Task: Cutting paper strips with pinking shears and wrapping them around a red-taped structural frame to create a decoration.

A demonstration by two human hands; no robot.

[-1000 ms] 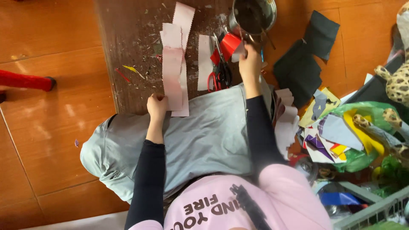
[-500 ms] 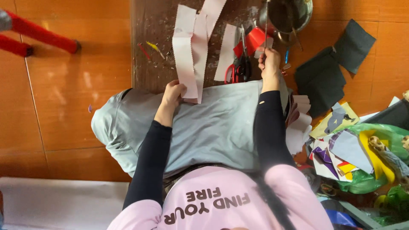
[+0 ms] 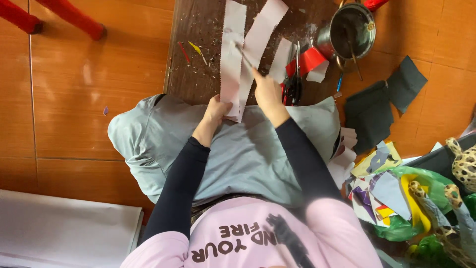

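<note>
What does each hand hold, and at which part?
Left hand pinches the pale pink paper strip at its near end; right hand grips a thin stick by its lower end.

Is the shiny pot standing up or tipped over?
Standing up: the metal pot shows its round open mouth, a stick leaning inside.

Both black-sleeved arms stretch forward from the body, the left hand curled with its fingers pressed down flat, the right hand raised slightly further out, its fingers pinched together in a closed grip.
</note>
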